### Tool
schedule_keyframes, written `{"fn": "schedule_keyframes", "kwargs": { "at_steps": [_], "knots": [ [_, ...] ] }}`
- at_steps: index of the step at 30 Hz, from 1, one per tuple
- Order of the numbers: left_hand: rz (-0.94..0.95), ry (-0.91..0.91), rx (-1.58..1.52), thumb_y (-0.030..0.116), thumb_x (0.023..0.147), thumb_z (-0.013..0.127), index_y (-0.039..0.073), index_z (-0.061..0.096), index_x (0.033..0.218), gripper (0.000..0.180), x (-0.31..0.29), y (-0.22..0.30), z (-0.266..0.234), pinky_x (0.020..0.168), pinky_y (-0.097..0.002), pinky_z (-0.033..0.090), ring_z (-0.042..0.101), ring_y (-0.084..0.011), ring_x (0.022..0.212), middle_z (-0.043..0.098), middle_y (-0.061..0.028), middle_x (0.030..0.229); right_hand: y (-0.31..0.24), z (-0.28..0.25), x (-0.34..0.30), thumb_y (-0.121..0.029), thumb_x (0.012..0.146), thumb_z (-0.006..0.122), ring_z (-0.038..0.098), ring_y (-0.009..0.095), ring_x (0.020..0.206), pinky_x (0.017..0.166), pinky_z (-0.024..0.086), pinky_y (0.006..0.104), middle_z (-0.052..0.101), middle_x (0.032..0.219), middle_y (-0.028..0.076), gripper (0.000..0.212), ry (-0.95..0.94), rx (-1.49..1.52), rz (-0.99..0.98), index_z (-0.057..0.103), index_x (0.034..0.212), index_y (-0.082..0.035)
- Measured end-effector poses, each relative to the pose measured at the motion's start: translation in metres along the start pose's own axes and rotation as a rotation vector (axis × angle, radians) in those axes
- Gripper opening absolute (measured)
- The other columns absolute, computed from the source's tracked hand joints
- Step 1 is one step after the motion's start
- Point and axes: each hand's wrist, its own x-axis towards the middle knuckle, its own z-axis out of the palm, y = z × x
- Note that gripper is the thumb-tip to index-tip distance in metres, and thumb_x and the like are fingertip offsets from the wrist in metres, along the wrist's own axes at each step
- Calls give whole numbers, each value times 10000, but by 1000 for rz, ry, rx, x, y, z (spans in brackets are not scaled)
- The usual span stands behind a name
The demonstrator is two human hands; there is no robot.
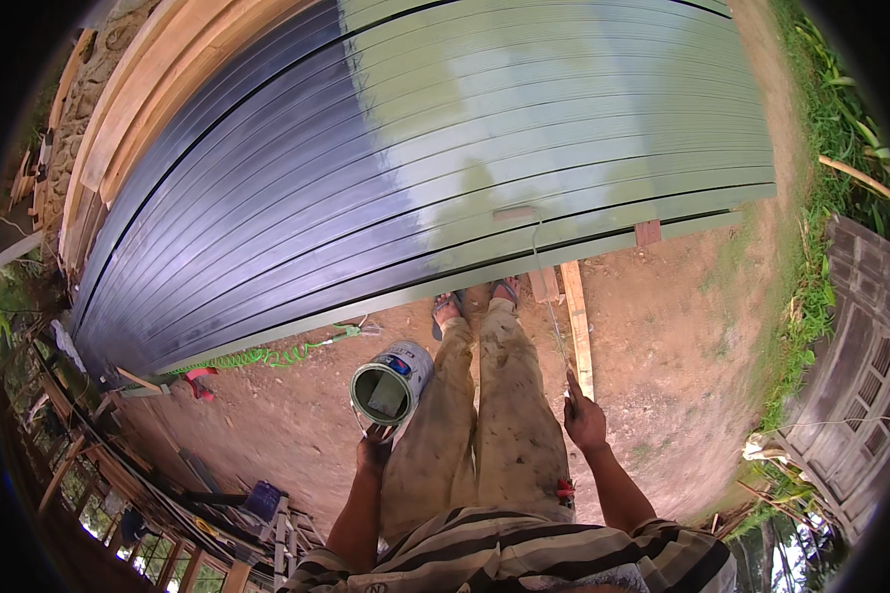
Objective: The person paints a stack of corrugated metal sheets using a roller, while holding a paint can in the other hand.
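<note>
My right hand [585,423] is closed around the handle of a long-framed paint roller [516,213]. The roller's head rests on or just over the near part of a wide ribbed panel [257,227]. Pale, glossy green covers the panel's right part; its left part is dark blue-grey, with a ragged border between the two. At my left side, my left hand [374,450] is closed on the wire handle of a paint can [420,368]. The can tilts toward me, its inside smeared with green, and a pale flat patch shows within.
Wooden boards [133,128] are stacked at the far left. A coiled green hose [252,358] lies along the panel's near edge. A narrow plank [578,326] lies on the dirt beside my right foot. Grass and a weathered wooden panel [850,366] line the right side.
</note>
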Motion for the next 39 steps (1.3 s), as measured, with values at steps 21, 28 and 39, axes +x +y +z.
{"fn": "schedule_keyframes", "kwargs": {
  "at_steps": [21,28,39],
  "knots": [
    [355,246,676,81,820,588,-125,425,1411,648,-43,-150,13,1187,-440,351,479,-343,1360,531,-224,1417,-306,-191,515,-234,968,505,698,410,978,891,568,510,715,1115,206,627,334,-81,-237,320,1564,-297],
    [322,247,-5,48,846,558,-144,343,1447,668,-53,-196,32,1213,-460,313,412,-347,1412,457,-246,1472,-387,-248,545,-242,961,504,711,371,967,910,562,489,721,1107,190,621,183,52,-211,341,1560,-255],
    [785,512,1827,222,923,628,225,721,1070,174,-53,-165,46,649,-387,614,728,-234,946,736,-2,1086,-199,-123,322,-170,965,535,673,458,755,711,547,565,695,810,239,693,138,-130,-219,257,1589,-284]
  ]
}}
